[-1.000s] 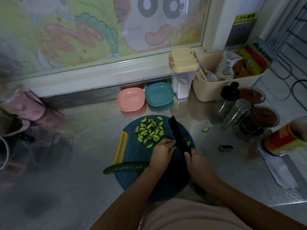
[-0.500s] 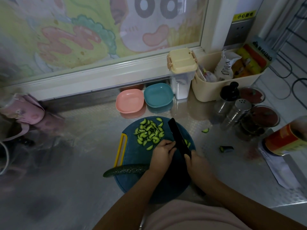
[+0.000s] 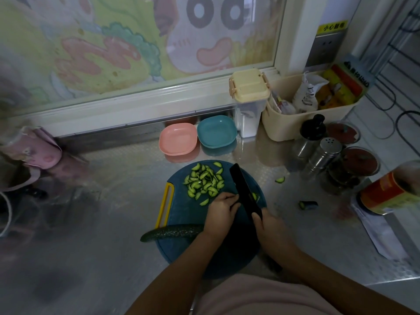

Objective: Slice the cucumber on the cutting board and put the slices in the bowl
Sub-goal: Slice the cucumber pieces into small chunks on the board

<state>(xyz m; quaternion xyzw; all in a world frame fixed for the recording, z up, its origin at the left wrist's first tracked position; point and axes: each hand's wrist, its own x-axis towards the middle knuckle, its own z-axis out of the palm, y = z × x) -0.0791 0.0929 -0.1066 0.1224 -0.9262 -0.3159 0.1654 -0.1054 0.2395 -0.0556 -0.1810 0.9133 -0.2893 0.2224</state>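
- The cucumber [image 3: 172, 231] lies just to the near-left of the left grip [image 3: 221, 210]. Its long axis runs left to right across the near-left rim of the cutting board [image 3: 181, 214]. Its left tip hangs out over the tabletop [image 3: 102, 223] and its right end goes out of sight under the left wrist.
- Left grip: the fingers are curled down onto the board, right against the left flank of the knife [image 3: 244, 189]. What they pin is hidden, so I cannot tell whether they grasp anything.
- Right grip [image 3: 270, 226]: clenched round the knife handle. The black blade slants away from it to the far left, roughly crosswise to the cucumber.
- Judgement: the left grip is much the nearer to the long cucumber, so feeding it under the blade falls to that hand.
- The slices [image 3: 204, 181] lie heaped just beyond the left grip, on the board and left of the blade tip. None are in a bowl yet.
- The pink bowl [image 3: 178, 139] and the teal bowl [image 3: 216, 131] stand side by side well beyond both grips, near the wall.
- A stray slice [image 3: 280, 179] and a cut end [image 3: 308, 204] lie on the tabletop, right of the right grip.
- Writing: a yellow sign [image 3: 332, 26] far beyond the right grip begins "小心"; the rest is too blurred to read. The print on the packets in the cream basket [image 3: 295, 126] and on the red can [image 3: 384, 194] is also illegible.
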